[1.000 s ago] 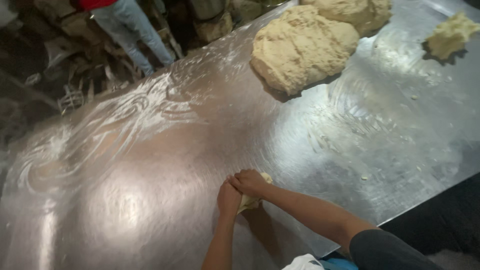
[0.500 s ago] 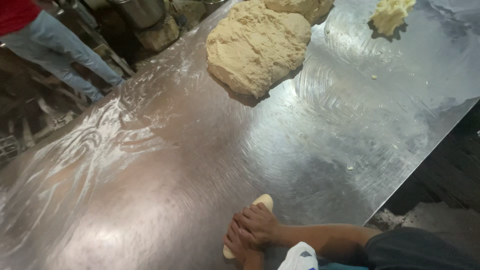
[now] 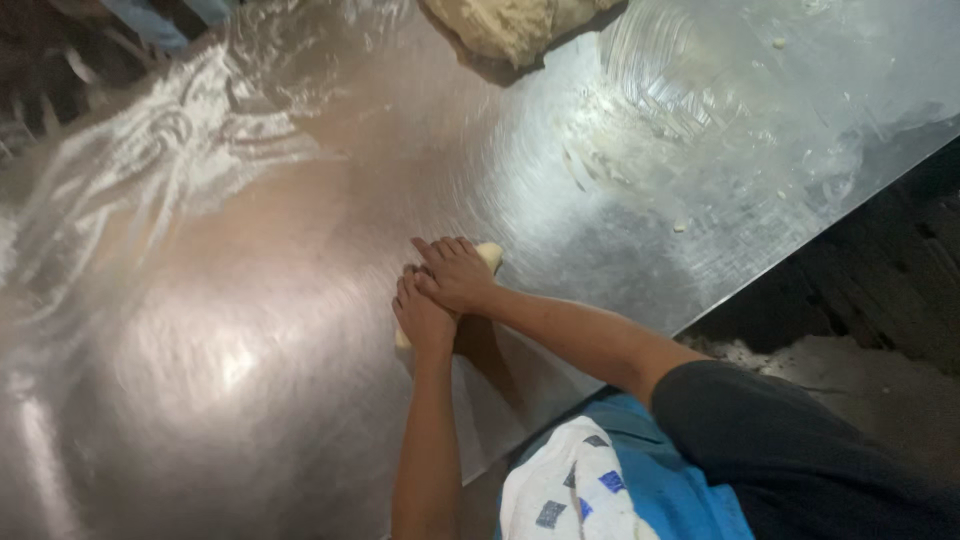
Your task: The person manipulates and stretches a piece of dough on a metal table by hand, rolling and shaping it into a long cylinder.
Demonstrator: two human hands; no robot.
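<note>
Big steel table fills most of the view, shiny w/ glare. Flour smears swirl at approx 10 o'clock. Large dough mass sits at 12 o'clock, cut off by the top edge. Small dough crumbs dot the surface at approx 2 o'clock. Dark floor past the table edge, 3 to 4 o'clock. Blue & white patterned cloth at 6 o'clock.

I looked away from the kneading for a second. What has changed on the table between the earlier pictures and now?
The camera tipped down, so the big dough mass slid to the top edge and the far lump left view. The dough piece, a short lump before, now pokes out past both hands as a roll. As before, the right hand lies over the left hand, pressing it on the metal table.
</note>
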